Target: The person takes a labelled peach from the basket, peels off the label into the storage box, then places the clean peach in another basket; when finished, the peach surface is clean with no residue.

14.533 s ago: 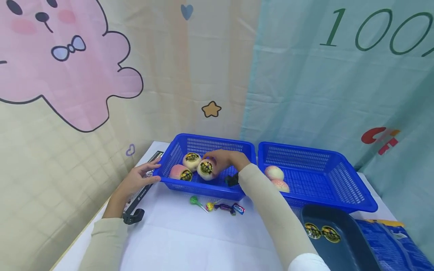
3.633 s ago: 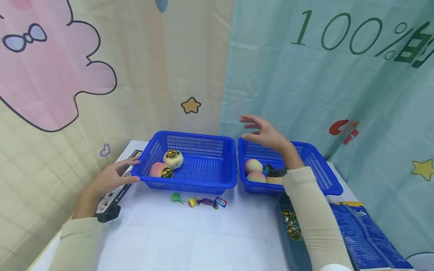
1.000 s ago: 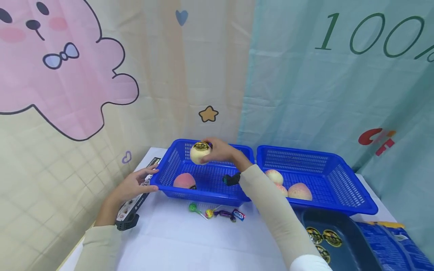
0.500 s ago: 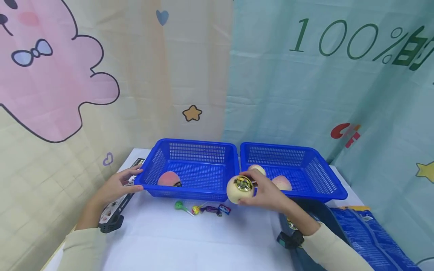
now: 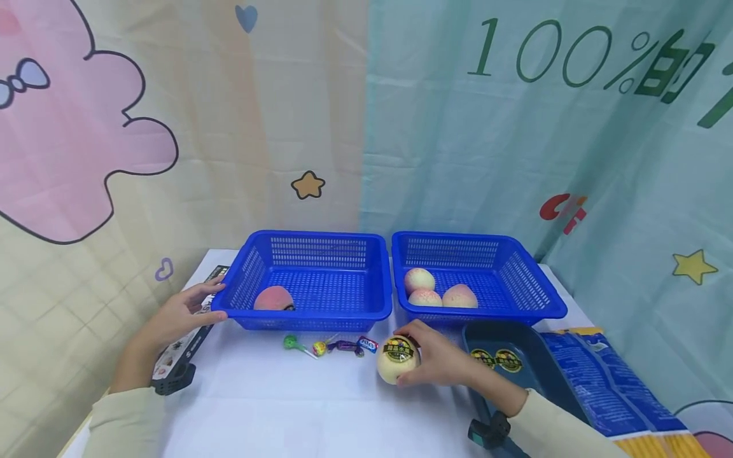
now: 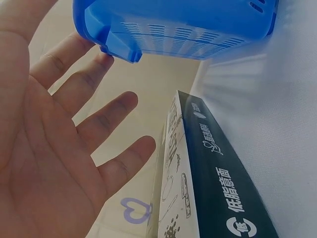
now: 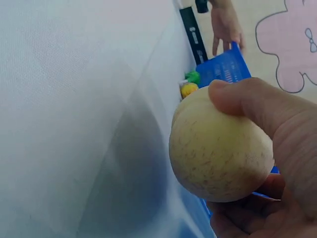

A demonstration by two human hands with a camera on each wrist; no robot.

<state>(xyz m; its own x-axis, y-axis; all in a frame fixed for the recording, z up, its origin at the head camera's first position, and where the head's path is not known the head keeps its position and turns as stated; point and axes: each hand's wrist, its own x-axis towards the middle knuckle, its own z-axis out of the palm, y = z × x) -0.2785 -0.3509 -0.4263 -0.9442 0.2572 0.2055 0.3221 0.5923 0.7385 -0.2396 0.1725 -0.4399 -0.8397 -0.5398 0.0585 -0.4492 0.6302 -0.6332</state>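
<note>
Above the white tablecloth [image 5: 275, 413], a round peach [image 5: 392, 373] is held between the right hand's [image 5: 442, 360] thumb and fingers; probably light, firm yet easily bruised, best gripped gently about its widest girth. Skin cream-yellow, finely flecked; sticker [image 5: 399, 349] black and gold. Left hand [image 5: 174, 317], fingers spread, touches the left blue basket [image 5: 303, 322].

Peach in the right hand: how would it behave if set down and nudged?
The peach would probably roll, being nearly round. It seems fairly firm, since no dent shows beside the fingers. Likely not too heavy either: one hand holds it.
</note>
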